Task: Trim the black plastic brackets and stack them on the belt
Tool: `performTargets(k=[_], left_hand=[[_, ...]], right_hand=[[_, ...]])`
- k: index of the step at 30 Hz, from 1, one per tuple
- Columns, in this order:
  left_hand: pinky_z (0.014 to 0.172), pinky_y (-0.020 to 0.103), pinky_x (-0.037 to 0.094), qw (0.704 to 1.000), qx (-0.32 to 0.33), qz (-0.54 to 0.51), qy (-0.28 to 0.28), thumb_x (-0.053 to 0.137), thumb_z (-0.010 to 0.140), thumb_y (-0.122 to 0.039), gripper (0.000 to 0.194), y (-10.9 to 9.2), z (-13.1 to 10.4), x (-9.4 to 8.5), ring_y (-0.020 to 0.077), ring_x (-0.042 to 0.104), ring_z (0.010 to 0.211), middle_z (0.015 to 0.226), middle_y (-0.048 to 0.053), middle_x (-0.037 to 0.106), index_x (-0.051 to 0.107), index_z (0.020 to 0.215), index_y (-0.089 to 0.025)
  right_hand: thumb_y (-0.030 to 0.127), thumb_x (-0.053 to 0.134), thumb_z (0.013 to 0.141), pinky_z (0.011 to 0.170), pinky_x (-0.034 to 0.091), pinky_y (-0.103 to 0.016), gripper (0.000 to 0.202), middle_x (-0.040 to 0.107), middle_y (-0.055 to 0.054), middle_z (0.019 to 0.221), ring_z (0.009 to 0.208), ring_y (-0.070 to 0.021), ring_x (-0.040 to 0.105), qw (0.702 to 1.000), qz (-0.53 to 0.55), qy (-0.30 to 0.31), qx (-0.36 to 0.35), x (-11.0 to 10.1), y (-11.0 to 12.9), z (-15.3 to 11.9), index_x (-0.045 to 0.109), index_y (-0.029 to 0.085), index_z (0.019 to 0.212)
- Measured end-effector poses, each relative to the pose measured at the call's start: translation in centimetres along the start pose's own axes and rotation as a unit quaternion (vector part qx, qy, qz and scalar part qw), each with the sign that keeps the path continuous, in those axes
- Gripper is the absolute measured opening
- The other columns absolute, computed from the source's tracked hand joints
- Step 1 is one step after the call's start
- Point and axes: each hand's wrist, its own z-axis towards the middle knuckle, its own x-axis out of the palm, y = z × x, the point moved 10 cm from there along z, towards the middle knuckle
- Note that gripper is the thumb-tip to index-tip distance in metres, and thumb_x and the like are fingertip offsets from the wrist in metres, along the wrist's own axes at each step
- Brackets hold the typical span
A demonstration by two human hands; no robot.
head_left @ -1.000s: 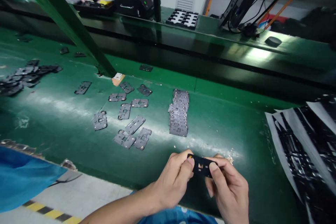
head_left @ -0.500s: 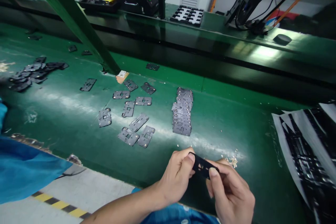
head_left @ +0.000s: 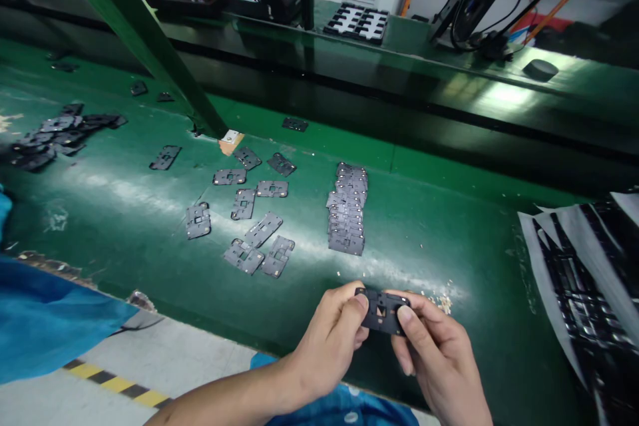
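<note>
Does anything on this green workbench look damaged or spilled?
Yes: toward the left, the front edge looks chipped, its green surface broken away. Small pale bits lie loosely scattered beyond the right hand, like spilled scraps.

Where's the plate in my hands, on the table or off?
Off the table: your left hand and right hand hold the plate by its ends.
</note>
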Motion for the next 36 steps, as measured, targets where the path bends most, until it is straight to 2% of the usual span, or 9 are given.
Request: performTargets(k=[4, 11, 19, 22, 26, 28, 31, 34, 36], left_hand=[[0.048, 0.018, 0.022, 0.999, 0.015, 0.046, -0.004, 0.047, 0.108, -0.053, 0.046, -0.3, -0.3, -0.3, 0.0073, 0.025, 0.053, 0.061, -0.01, 0.027, 0.035, 0.074, -0.023], [0.051, 0.022, 0.022, 0.985, 0.059, 0.161, -0.012, 0.036, 0.113, -0.051, 0.048, -0.5, -0.9, -0.9, 0.0093, 0.028, 0.057, 0.064, -0.007, 0.032, 0.036, 0.075, -0.022], [0.062, 0.027, 0.035, 0.958, 0.091, 0.271, -0.007, 0.03, 0.114, -0.047, 0.045, -1.3, -1.2, -0.8, 0.0137, 0.04, 0.063, 0.068, -0.004, 0.038, 0.038, 0.076, -0.023], [0.062, 0.028, 0.034, 0.946, 0.099, 0.309, 0.004, 0.028, 0.114, -0.042, 0.044, -1.5, -1.1, -0.6, 0.0143, 0.041, 0.062, 0.069, -0.004, 0.039, 0.038, 0.076, -0.023], [0.066, 0.027, 0.036, 0.933, 0.1, 0.346, 0.009, 0.043, 0.11, -0.034, 0.031, -2.1, -0.9, -1.2, 0.0148, 0.049, 0.069, 0.075, -0.002, 0.05, 0.05, 0.082, -0.021], [0.065, 0.026, 0.037, 0.938, 0.082, 0.337, 0.003, 0.052, 0.106, -0.031, 0.017, -2.4, -0.6, -2.3, 0.0148, 0.051, 0.069, 0.077, -0.003, 0.053, 0.055, 0.092, -0.021], [0.062, 0.025, 0.036, 0.93, 0.07, 0.361, 0.0, 0.056, 0.103, -0.028, 0.011, -3.3, 0.1, -3.7, 0.0142, 0.051, 0.065, 0.072, -0.005, 0.053, 0.056, 0.095, -0.021], [0.064, 0.026, 0.036, 0.901, 0.083, 0.425, -0.024, 0.057, 0.1, -0.023, 0.008, -5.1, 1.5, -5.2, 0.0149, 0.054, 0.066, 0.071, -0.006, 0.056, 0.057, 0.093, -0.021], [0.065, 0.026, 0.038, 0.882, 0.091, 0.46, -0.038, 0.059, 0.099, -0.02, 0.007, -6.1, 2.7, -6.0, 0.0159, 0.057, 0.067, 0.072, -0.005, 0.059, 0.057, 0.092, -0.021]], right_hand=[[0.052, 0.073, 0.098, 0.049, 0.031, -0.021, 0.039, 0.053, 0.006, 0.049, 0.043, -0.0064, 0.041, 0.999, 0.024, 0.017, 0.013, 0.1, -0.6, 0.3, 0.075, 0.015, 0.109], [0.049, 0.069, 0.102, 0.046, 0.03, -0.02, 0.034, 0.053, 0.005, 0.052, 0.041, -0.0057, 0.042, 0.998, 0.015, 0.054, -0.021, 0.5, -0.5, 0.7, 0.076, 0.016, 0.107], [0.05, 0.07, 0.1, 0.041, 0.027, -0.018, 0.036, 0.054, 0.003, 0.067, 0.04, -0.0021, 0.04, 0.999, 0.024, 0.008, -0.044, 0.3, -0.1, 0.8, 0.074, 0.016, 0.094], [0.054, 0.07, 0.098, 0.039, 0.021, -0.017, 0.04, 0.047, 0.006, 0.065, 0.04, -0.0017, 0.033, 0.999, 0.035, 0.006, -0.025, 0.3, -0.6, 1.0, 0.071, 0.016, 0.088], [0.058, 0.071, 0.096, 0.042, 0.02, -0.018, 0.042, 0.042, 0.008, 0.063, 0.045, -0.0031, 0.026, 1.0, 0.015, -0.005, 0.011, -0.1, -1.7, 1.2, 0.069, 0.017, 0.086], [0.056, 0.069, 0.098, 0.044, 0.026, -0.02, 0.04, 0.043, 0.008, 0.06, 0.045, -0.0053, 0.031, 0.999, -0.038, -0.001, 0.002, -0.2, -1.8, 1.5, 0.071, 0.017, 0.092], [0.052, 0.064, 0.102, 0.049, 0.039, -0.023, 0.039, 0.051, 0.006, 0.058, 0.048, -0.0112, 0.046, 0.988, -0.144, 0.023, -0.045, 0.1, -1.6, 2.2, 0.071, 0.017, 0.118], [0.05, 0.063, 0.102, 0.05, 0.045, -0.025, 0.049, 0.072, -0.005, 0.09, 0.051, -0.0108, 0.05, 0.974, -0.211, -0.002, -0.087, -0.2, -1.4, 2.8, 0.061, 0.019, 0.14], [0.048, 0.062, 0.103, 0.05, 0.045, -0.026, 0.047, 0.073, -0.009, 0.11, 0.051, -0.0091, 0.048, 0.966, -0.234, -0.018, -0.11, -0.3, -1.1, 2.9, 0.06, 0.021, 0.142]])
